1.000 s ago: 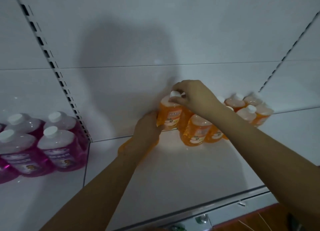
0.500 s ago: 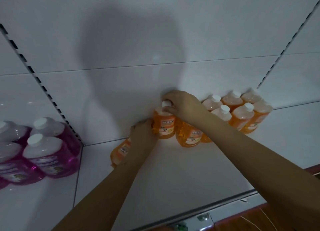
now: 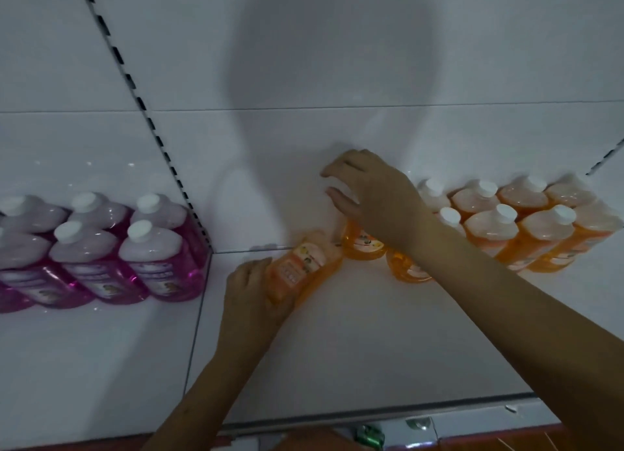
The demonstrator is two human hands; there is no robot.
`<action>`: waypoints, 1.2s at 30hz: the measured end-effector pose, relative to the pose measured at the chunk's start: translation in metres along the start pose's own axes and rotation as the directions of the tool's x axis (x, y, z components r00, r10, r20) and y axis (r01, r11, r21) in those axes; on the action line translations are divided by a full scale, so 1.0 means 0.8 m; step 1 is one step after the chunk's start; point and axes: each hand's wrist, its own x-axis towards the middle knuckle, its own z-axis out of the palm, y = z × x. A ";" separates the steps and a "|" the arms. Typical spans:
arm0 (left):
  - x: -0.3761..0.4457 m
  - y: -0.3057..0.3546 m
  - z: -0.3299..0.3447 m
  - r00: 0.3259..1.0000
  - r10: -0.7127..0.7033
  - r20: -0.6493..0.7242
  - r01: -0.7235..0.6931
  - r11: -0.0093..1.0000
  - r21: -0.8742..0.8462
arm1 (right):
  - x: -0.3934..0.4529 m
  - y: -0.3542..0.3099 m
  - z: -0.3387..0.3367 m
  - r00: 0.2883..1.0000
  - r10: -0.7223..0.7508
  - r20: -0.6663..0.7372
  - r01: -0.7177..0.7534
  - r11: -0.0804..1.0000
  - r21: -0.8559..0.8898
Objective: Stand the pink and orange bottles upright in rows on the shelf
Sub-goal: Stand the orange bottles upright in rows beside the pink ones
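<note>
Most of the stocking looks done. On the white shelf (image 3: 337, 342), pink bottles (image 3: 135, 258) stand capped and upright in rows against the back wall in the left bay, and a block of orange bottles (image 3: 513, 227) stands in two rows at the back toward the right edge. What seems left is the left end of the orange rows. One orange bottle (image 3: 300, 268) is tilted over, its base toward the front and its top leaning back to the right; the left hand (image 3: 251, 293) has its grip wrapped around the lower end, fingers curled round the body. Just right of it two more orange bottles (image 3: 363, 244) stand near the back wall, partly hidden under the right forearm. The right hand (image 3: 368, 190) hovers above them, its grip apart, fingers spread and holding nothing. The tilted bottle lies below and left of that hand, not touching it. My judgement: setting it upright beside the two would extend the row.
</note>
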 end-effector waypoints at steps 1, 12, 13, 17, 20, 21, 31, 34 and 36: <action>-0.015 -0.008 -0.005 0.996 -0.080 0.029 0.082 0.994 -0.070 | 0.000 -0.009 0.008 0.996 -0.047 0.072 0.045 0.998 0.036; -0.078 -0.040 -0.019 0.984 -0.176 0.025 0.178 0.967 -0.180 | -0.029 -0.076 0.127 0.611 -0.216 0.762 0.254 0.965 0.070; -0.081 -0.041 -0.022 0.984 -0.178 0.025 0.180 0.965 -0.192 | -0.030 -0.078 0.129 0.643 -0.213 0.736 0.260 0.964 0.052; -0.087 -0.045 -0.030 0.974 -0.213 0.075 0.225 0.942 -0.249 | -0.038 -0.085 0.123 0.750 -0.116 0.652 0.120 0.992 0.038; -0.083 -0.040 -0.028 0.955 -0.242 0.172 0.289 0.887 -0.359 | -0.041 -0.098 0.108 0.829 0.014 0.559 -0.134 0.975 0.175; -0.080 -0.035 -0.025 0.946 -0.244 0.214 0.314 0.852 -0.419 | -0.040 -0.103 0.103 0.853 0.081 0.516 -0.239 0.938 0.249; -0.038 0.016 0.022 0.973 -0.139 0.183 0.203 0.896 -0.396 | -0.058 -0.128 0.058 0.817 0.386 0.429 -0.557 0.719 0.414; -0.022 0.018 0.022 0.949 -0.036 0.314 0.178 0.882 -0.436 | -0.056 -0.090 0.023 0.844 0.285 0.454 -0.488 0.761 0.427; -0.014 0.031 0.017 0.942 0.072 0.328 0.124 0.834 -0.537 | -0.053 -0.064 -0.001 0.858 0.246 0.451 -0.447 0.790 0.420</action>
